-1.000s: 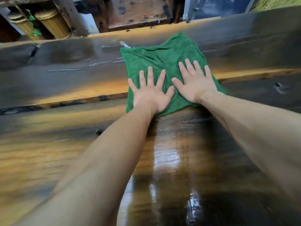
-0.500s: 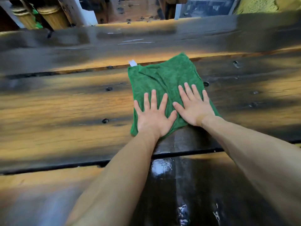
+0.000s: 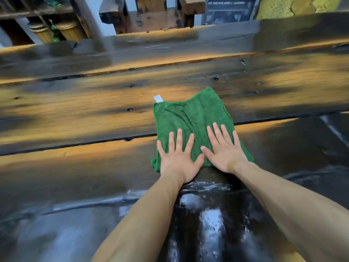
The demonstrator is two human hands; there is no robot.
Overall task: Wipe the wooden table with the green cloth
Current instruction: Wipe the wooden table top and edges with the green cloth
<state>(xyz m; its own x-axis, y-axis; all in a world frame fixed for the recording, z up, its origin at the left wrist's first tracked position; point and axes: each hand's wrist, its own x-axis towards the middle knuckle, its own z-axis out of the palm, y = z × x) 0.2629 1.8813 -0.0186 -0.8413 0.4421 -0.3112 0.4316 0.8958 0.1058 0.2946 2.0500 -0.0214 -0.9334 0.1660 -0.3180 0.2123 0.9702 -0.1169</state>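
The green cloth (image 3: 190, 114) lies spread flat on the dark plank table (image 3: 85, 110), right of centre, with a white tag (image 3: 158, 98) at its far left corner. My left hand (image 3: 178, 157) presses palm-down on the cloth's near left part, fingers apart. My right hand (image 3: 222, 150) presses flat beside it on the near right part, thumbs almost touching. Neither hand curls around the fabric. The near edge of the cloth is hidden under my palms.
A wet, shiny streak (image 3: 211, 220) runs on the wood between my forearms toward me. Beyond the table's far edge stand a wooden frame (image 3: 151, 14), two ribbed tan cylinders (image 3: 69, 31) and a yellow wall (image 3: 279, 4). Gaps run between the planks.
Both hands have dragged the cloth toward me, from the far plank across the middle plank, leaving a wet trail. The hands keep the same flat pose.
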